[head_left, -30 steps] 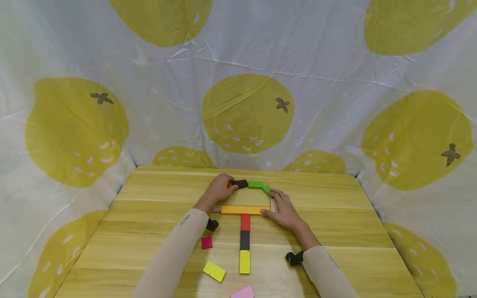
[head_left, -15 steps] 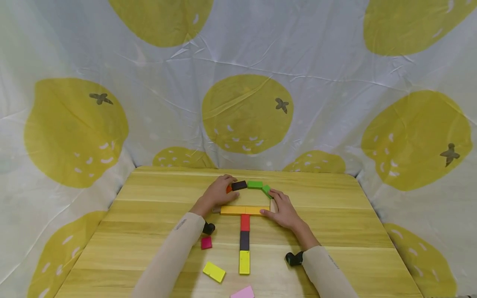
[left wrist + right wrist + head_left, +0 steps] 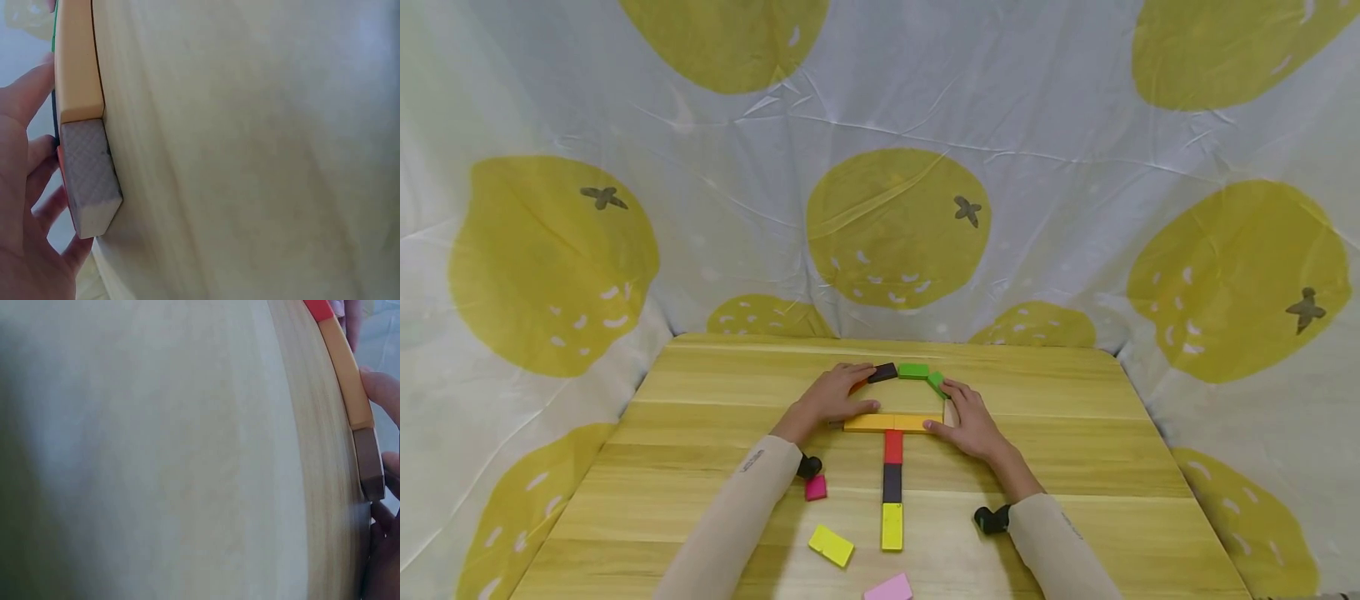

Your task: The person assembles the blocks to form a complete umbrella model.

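Observation:
Toy blocks lie flat in an arch over a stem on a wooden table. My left hand (image 3: 829,396) is spread at the arch's left side, fingers over an orange-red block (image 3: 858,385) beside a black block (image 3: 883,372). Its thumb lies near the left of two end-to-end orange blocks (image 3: 867,423); a greyish wood block (image 3: 90,153) adjoins them in the left wrist view. My right hand (image 3: 972,423) rests at the arch's right side, fingers by a slanted green block (image 3: 936,383) and pale block (image 3: 951,412), thumb on the right orange block (image 3: 912,425).
Another green block (image 3: 913,371) tops the arch. The stem runs red block (image 3: 892,447), dark block (image 3: 892,483), yellow block (image 3: 892,527). Loose nearby lie a magenta block (image 3: 816,487), a second yellow block (image 3: 831,546) and a pink block (image 3: 889,588). A lemon-print cloth (image 3: 1052,250) hangs behind.
My left hand has drawn back from the black block, down and to the left, its thumb now lower, near the orange blocks. The black block tilted slightly. My right hand stays in place.

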`<state>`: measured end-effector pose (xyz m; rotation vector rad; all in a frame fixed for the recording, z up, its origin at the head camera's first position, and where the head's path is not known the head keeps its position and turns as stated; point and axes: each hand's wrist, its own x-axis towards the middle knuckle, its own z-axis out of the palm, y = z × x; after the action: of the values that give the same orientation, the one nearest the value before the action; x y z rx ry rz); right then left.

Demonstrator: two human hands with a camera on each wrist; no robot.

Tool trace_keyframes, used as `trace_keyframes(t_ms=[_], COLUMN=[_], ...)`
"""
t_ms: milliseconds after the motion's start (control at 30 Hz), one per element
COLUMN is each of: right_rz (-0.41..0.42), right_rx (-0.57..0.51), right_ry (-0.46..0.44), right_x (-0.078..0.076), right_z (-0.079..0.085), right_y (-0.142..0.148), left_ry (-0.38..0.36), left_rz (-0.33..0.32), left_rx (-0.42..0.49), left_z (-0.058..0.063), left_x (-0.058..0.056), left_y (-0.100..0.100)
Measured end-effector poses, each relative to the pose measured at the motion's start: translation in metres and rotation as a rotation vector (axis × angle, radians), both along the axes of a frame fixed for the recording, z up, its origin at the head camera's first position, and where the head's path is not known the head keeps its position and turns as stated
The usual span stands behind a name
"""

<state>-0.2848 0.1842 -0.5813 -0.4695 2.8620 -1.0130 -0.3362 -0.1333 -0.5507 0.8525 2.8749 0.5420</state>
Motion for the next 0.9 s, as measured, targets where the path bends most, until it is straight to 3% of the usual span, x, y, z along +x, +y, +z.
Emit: trace_keyframes(t_ms=[400, 900], right_rz=[0.009, 0.007], right_rx=[-0.005, -0.002], right_ry=[0.012, 0.025], right_x=[-0.0019, -0.0007], right_z=[-0.0021, -0.0008], right_y=[0.0003, 0.0001], left_ry=[0.053, -0.013], left_rz=[-0.032, -0.016], left_rx=[-0.034, -0.039], left_z=[-0.0006, 0.0031], left_x=[0.007, 0.008], left_y=[-0.0023, -0.0042])
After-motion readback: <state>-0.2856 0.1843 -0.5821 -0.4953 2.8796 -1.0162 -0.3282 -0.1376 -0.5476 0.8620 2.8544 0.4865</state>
